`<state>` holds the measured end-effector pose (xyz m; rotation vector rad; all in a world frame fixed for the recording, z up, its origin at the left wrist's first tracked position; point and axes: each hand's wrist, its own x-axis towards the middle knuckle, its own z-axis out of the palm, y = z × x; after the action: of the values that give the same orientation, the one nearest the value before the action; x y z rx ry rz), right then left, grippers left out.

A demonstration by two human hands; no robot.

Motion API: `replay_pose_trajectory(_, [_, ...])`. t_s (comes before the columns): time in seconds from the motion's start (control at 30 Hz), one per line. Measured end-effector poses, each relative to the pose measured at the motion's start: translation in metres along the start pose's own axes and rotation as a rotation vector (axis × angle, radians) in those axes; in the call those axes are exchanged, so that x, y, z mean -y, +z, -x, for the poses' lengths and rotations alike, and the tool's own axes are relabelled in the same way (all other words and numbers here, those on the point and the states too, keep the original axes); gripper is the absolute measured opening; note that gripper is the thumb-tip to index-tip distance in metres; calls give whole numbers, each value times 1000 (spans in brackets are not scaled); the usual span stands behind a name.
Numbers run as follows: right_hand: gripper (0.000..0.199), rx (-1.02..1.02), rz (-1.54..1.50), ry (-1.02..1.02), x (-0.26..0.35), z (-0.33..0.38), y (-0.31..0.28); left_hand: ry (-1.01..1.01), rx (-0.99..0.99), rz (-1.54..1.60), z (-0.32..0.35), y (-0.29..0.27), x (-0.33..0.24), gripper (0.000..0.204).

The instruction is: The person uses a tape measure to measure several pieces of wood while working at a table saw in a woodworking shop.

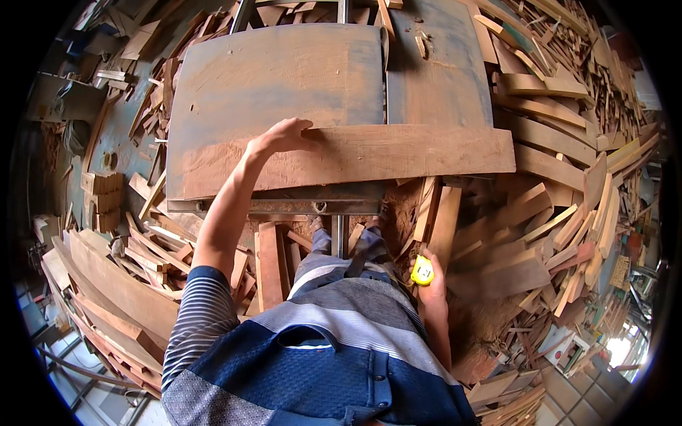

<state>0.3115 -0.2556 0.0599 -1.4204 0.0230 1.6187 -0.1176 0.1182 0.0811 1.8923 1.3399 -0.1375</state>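
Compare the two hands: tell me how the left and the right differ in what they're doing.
The left hand is stretched forward with the arm extended, resting on the far edge of the long wooden board that lies across the metal table; the right hand hangs low by the hip. The left lies spread on the wood with nothing enclosed; the right is closed around a yellow tape measure. Both are bare.

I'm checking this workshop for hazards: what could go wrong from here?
The wooden board overhangs the metal table on the right, pinned only by the left hand; it might tip or slide. Offcuts piled around the feet could cause a trip. The right hand holds a yellow tape measure, so it cannot steady anything quickly.
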Motion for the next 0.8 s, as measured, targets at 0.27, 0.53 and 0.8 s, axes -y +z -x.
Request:
replay_pose_trajectory(0.27, [35,25,446,-140,-91,49,-127,16,252,23,-34,0,-15,70])
replay_pose_trajectory(0.53, [38,-179,1138,-95,-150,44,-148,29,276,19,-40,-1,-21,69])
replay_pose_trajectory(0.8, [42,-314,985,-35,-136,7,-121,37,164,-265,10,3,-70,62])
